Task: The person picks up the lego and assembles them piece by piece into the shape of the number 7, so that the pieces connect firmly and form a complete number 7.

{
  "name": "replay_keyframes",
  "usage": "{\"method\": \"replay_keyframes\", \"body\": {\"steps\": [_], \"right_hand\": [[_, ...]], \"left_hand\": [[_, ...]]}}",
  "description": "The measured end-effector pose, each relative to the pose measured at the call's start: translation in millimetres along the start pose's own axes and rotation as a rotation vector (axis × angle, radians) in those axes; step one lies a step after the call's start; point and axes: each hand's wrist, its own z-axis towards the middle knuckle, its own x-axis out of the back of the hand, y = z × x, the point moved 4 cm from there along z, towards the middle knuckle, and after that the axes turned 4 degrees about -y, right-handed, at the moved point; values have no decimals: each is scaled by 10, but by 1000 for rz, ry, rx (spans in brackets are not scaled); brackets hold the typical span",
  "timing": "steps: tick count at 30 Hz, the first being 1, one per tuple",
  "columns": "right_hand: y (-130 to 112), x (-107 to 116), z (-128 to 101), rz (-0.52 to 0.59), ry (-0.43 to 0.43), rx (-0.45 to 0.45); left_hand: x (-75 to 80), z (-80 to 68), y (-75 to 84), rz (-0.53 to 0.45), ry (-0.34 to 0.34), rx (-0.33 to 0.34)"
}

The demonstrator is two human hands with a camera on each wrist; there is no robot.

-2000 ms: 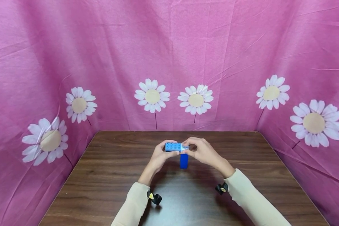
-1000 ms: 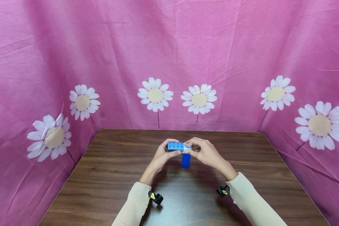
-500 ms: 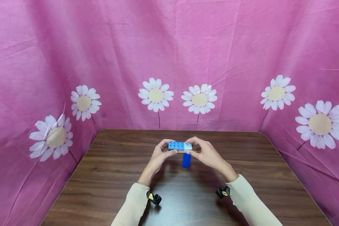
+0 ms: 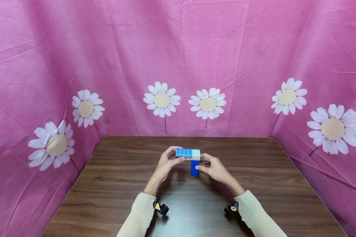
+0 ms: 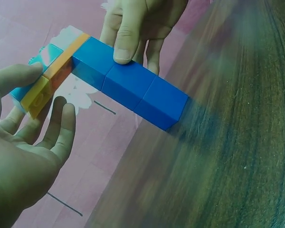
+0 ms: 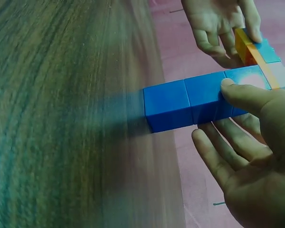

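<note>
While my left hand (image 4: 166, 162) pinches the left end of the top bar and my right hand (image 4: 211, 168) holds the column just under it with a thumb on its side, the block tower (image 4: 192, 161) stands at the middle of the desk (image 4: 106, 184). I judge the risk is a snap at the thin orange layer, or the narrow foot tipping, if I press unevenly. It looks like a T: three dark blue blocks stacked upright, with a studded light-blue and pale bar across the top.
</note>
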Motion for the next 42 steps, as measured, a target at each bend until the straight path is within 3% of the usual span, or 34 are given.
{"method": "replay_keyframes", "body": {"steps": [9, 21, 28, 42], "right_hand": [[5, -16, -17, 26, 15, 25], [28, -6, -65, 45, 47, -20], [52, 48, -69, 93, 75, -24], [151, 38, -31, 215, 30, -93]], "left_hand": [[139, -51, 35, -55, 42, -71], [96, 23, 24, -96, 113, -118], [96, 104, -30, -88, 179, -74], [118, 340, -210, 36, 209, 21]]}}
